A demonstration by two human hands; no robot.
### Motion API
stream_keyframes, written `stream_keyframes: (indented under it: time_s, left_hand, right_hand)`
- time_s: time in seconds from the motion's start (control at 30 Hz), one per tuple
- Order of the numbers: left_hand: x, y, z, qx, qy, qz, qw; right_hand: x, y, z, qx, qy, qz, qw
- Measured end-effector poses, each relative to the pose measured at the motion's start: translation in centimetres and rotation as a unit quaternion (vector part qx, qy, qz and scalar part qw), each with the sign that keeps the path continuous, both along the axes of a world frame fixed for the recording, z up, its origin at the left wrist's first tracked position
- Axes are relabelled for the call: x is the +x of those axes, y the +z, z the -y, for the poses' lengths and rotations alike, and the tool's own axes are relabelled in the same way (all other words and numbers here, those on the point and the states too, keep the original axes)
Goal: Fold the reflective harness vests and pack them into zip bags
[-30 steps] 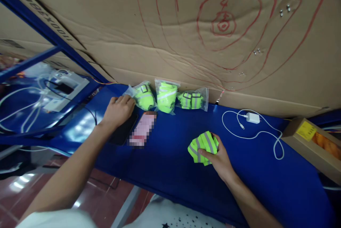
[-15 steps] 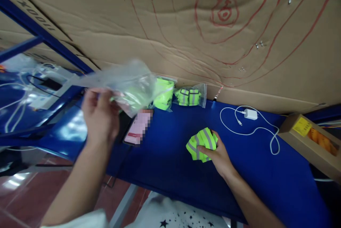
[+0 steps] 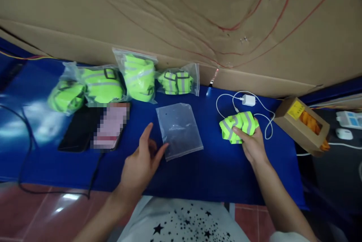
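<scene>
A folded neon-yellow reflective vest (image 3: 239,125) is held in my right hand (image 3: 253,142), thumb on top, a little above the blue table. An empty clear zip bag (image 3: 181,130) lies flat on the table in front of me. My left hand (image 3: 145,151) is beside the bag's left edge, fingers apart and holding nothing, thumb tip close to the edge. Behind the bag stand bagged yellow items: one upright (image 3: 139,77) and a smaller one (image 3: 177,82) to its right, both by the cardboard wall.
Two more bagged yellow bundles (image 3: 102,85) sit at the back left. In front of them lie a dark phone (image 3: 79,128) and a lit phone (image 3: 111,127). A white charger (image 3: 249,100) with cable and a cardboard box (image 3: 302,125) are at the right. The blue table (image 3: 181,181) has cables at its left.
The clear bag has left my left hand and now lies on the table; that hand has opened. The vest in my right hand is further right in view, as the view has shifted.
</scene>
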State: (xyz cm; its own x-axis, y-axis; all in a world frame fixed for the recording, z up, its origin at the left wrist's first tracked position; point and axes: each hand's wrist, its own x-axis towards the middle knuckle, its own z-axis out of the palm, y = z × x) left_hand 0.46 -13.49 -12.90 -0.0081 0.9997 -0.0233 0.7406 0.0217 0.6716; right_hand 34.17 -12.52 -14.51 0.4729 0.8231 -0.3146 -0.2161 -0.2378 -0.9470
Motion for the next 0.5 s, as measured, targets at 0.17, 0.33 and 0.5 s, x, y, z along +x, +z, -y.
stream_keyframes:
  time_s: [0.17,0.33,0.5]
  left_hand:
    - [0.8,0.5,-0.3,0.189,-0.265,-0.169,0.930]
    - [2.7,-0.7,-1.7,0.097,-0.318,-0.088,0.939]
    - [4.1,-0.8,-2.2,-0.115,-0.234,0.103,0.960]
  right_hand:
    - [0.6,-1.0,0.0,0.003,-0.008,-0.010,1.000]
    - [0.5,-0.7,0.4,-0.014,0.000,-0.021,1.000]
    - [-1.9,0.3,1.5,-0.055,0.045,-0.068,0.995]
